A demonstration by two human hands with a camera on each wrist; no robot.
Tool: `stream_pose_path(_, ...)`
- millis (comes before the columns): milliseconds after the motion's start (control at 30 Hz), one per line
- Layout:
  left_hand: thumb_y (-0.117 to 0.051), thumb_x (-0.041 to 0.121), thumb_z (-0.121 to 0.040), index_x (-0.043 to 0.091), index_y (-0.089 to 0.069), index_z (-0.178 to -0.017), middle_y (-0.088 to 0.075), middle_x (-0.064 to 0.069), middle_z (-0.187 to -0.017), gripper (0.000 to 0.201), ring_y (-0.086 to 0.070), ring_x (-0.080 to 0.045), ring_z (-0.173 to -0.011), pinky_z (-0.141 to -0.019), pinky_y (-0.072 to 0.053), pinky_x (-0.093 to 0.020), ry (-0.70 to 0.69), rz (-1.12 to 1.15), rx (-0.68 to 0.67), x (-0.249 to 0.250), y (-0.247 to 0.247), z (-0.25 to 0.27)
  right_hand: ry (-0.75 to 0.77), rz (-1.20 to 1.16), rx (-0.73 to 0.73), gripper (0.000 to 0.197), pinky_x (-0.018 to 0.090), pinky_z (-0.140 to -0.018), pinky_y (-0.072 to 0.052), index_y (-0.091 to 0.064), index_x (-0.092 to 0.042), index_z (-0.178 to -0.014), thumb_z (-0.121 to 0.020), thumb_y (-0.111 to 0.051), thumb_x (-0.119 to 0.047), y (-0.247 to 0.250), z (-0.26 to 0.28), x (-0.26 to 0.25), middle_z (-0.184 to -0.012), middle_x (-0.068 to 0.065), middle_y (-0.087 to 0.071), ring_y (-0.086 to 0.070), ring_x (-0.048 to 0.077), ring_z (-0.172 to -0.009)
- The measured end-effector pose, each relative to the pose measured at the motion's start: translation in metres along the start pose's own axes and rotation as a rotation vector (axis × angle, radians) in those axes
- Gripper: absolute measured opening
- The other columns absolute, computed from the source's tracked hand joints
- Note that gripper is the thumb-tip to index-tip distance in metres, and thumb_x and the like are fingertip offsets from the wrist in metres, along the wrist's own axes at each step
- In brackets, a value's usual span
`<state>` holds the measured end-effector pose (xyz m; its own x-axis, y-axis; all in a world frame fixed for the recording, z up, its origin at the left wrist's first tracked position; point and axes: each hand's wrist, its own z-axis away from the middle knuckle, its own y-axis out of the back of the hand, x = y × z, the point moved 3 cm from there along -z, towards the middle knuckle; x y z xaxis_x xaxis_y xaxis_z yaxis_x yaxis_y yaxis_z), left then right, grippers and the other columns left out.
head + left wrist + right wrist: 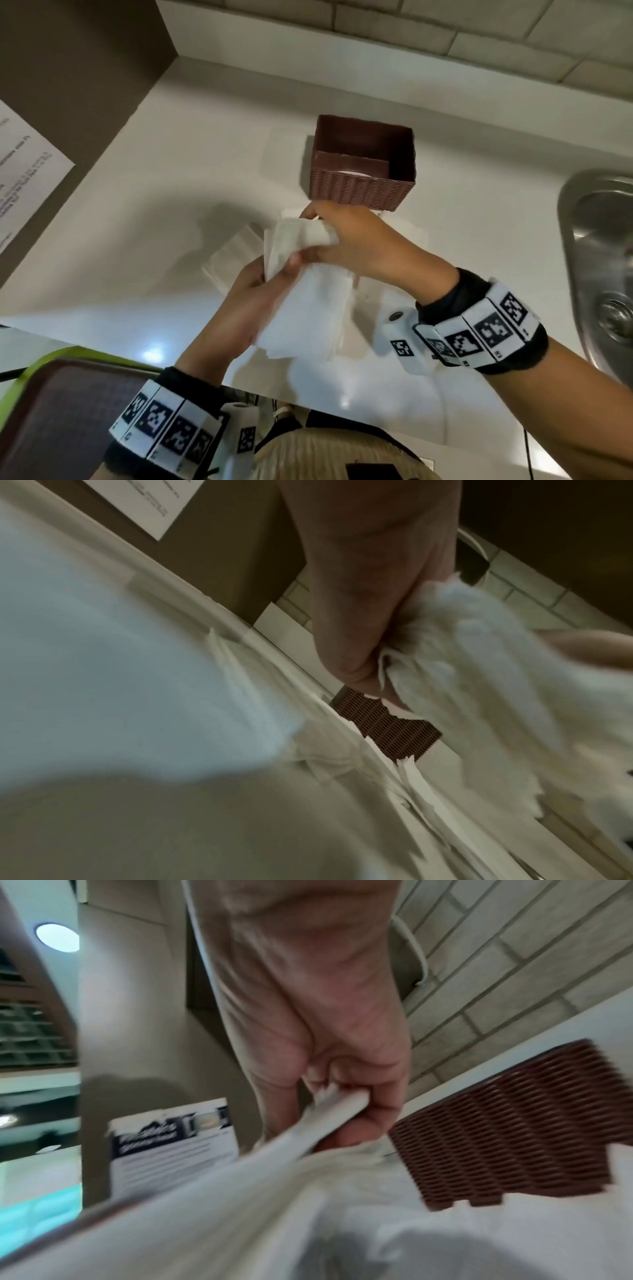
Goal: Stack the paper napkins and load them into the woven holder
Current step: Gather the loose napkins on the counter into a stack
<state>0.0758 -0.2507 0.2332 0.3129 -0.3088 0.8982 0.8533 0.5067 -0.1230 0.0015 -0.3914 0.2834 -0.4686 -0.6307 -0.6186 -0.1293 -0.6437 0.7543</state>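
Note:
A brown woven holder (359, 185) stands on the white counter (154, 192), with some white paper low inside it. Just in front of it both hands hold a bundle of white paper napkins (308, 294) above the counter. My left hand (270, 270) grips the bundle from below, thumb on top. My right hand (325, 236) pinches its upper edge, the napkins (329, 1104) folded over in the fingers. The left wrist view shows the bundle (479, 696) next to the holder (387, 729). More loose napkins (236, 250) lie flat on the counter under the hands.
A steel sink (603, 260) sits at the right edge of the counter. A brown tray with a green rim (51, 411) lies at the near left. A tiled wall (445, 34) runs behind, and a dark panel with a printed sheet (24, 178) stands at the left.

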Motion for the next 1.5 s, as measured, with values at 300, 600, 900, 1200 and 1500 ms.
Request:
stream_pose_path(300,-0.062,0.037,-0.092,0.017,-0.069,-0.113,-0.079,0.0,-0.092,0.03,-0.076,-0.012,-0.076,-0.054,-0.057,-0.022,0.05,0.171,0.34,-0.012,0.06,0.004,-0.56,0.383,-0.046,0.092,0.044,-0.102,-0.036,-0.039,-0.017,-0.142,-0.069,-0.075,-0.061,0.031,0.018,0.127,-0.135,0.015,-0.041,-0.038,0.036,-0.129)
stream_pose_path(600,-0.062,0.052,-0.087,0.018,-0.065,-0.124,-0.076,-0.004,-0.106,0.05,-0.074,-0.019,-0.092,-0.065,-0.055,-0.03,0.126,0.181,0.43,-0.027,0.081,0.01,-0.509,0.162,-0.048,0.077,0.03,-0.084,-0.04,-0.052,-0.011,-0.131,-0.067,-0.087,-0.035,0.027,0.005,0.141,-0.127,0.011,-0.059,-0.052,0.024,-0.105)
stream_pose_path(900,-0.056,0.049,-0.091,0.016,-0.06,-0.126,-0.075,-0.008,-0.111,0.048,-0.074,-0.023,-0.094,-0.067,-0.057,-0.034,0.175,0.231,0.359,-0.038,0.071,0.013,-0.347,-0.234,-0.195,0.02,0.024,-0.079,-0.051,-0.075,-0.021,-0.094,-0.077,-0.074,-0.032,0.087,0.039,0.101,-0.091,-0.007,-0.08,-0.074,0.007,-0.084)
stream_pose_path(1200,-0.056,0.045,-0.093,0.021,-0.064,-0.107,-0.08,0.003,-0.084,0.029,-0.077,-0.012,-0.074,-0.06,-0.057,-0.029,0.164,0.228,0.331,-0.037,0.069,0.014,-0.284,0.116,-0.146,0.042,0.026,-0.089,-0.037,-0.061,-0.012,-0.127,-0.089,-0.068,-0.028,0.023,-0.036,0.091,-0.134,0.006,-0.059,-0.055,0.024,-0.12)
stream_pose_path(1500,-0.056,0.046,-0.092,0.023,-0.065,-0.104,-0.079,0.001,-0.087,0.027,-0.075,-0.017,-0.08,-0.067,-0.055,-0.035,0.17,0.231,0.402,-0.041,0.084,0.026,-0.414,0.395,0.07,0.074,0.04,-0.088,-0.047,-0.05,-0.005,-0.129,-0.075,-0.076,-0.048,-0.005,-0.031,0.104,-0.127,0.017,-0.058,-0.056,0.036,-0.116)
